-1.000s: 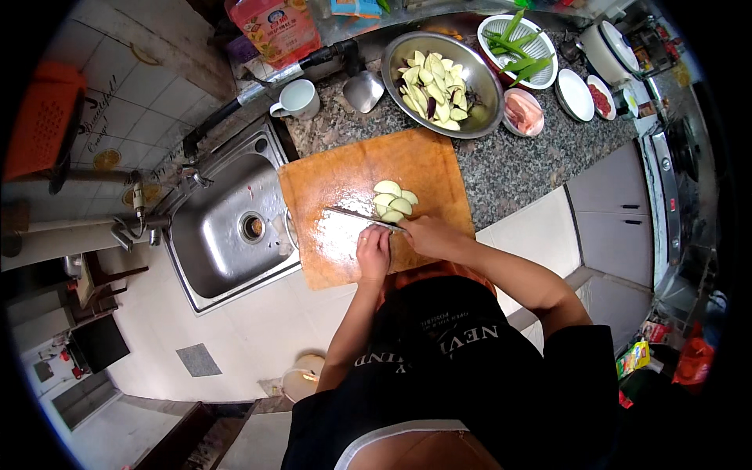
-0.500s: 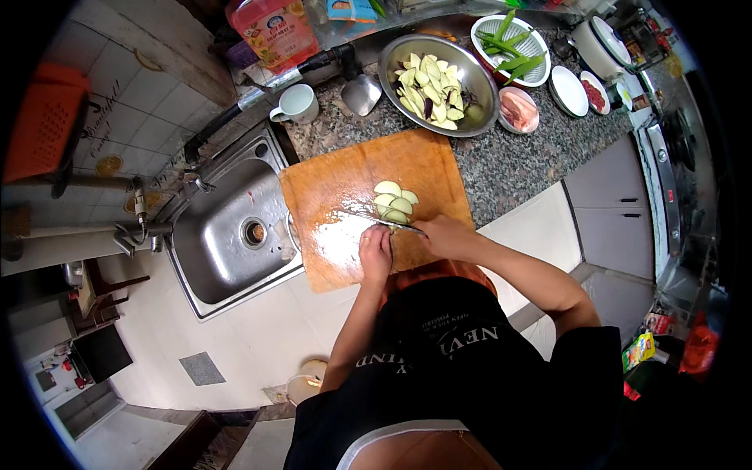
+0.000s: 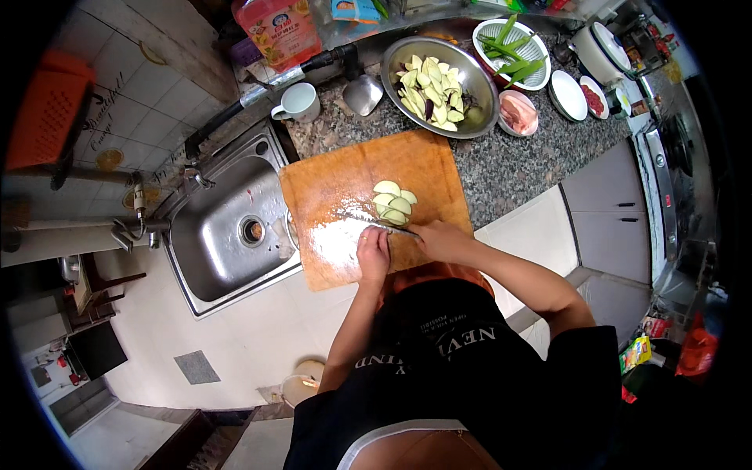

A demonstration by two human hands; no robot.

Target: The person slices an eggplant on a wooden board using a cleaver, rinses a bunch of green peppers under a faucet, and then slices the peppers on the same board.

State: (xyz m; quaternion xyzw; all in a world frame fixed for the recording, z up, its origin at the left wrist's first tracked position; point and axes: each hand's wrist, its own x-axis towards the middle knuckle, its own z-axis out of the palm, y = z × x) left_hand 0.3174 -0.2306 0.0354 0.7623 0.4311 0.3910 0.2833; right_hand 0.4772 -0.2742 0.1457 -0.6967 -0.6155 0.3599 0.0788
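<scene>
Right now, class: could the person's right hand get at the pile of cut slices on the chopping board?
Probably yes. The right hand holds the knife just beside the slices, and only bare board lies between them.

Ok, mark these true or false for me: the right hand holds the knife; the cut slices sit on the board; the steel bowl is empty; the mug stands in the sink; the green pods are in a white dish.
1. The right hand holds the knife. True.
2. The cut slices lie on the wooden cutting board, beyond the blade. True.
3. The steel bowl is empty. False: it holds many pale slices.
4. The mug stands in the sink. False: it stands on the counter behind the sink.
5. The green pods are in a white dish. True.
</scene>
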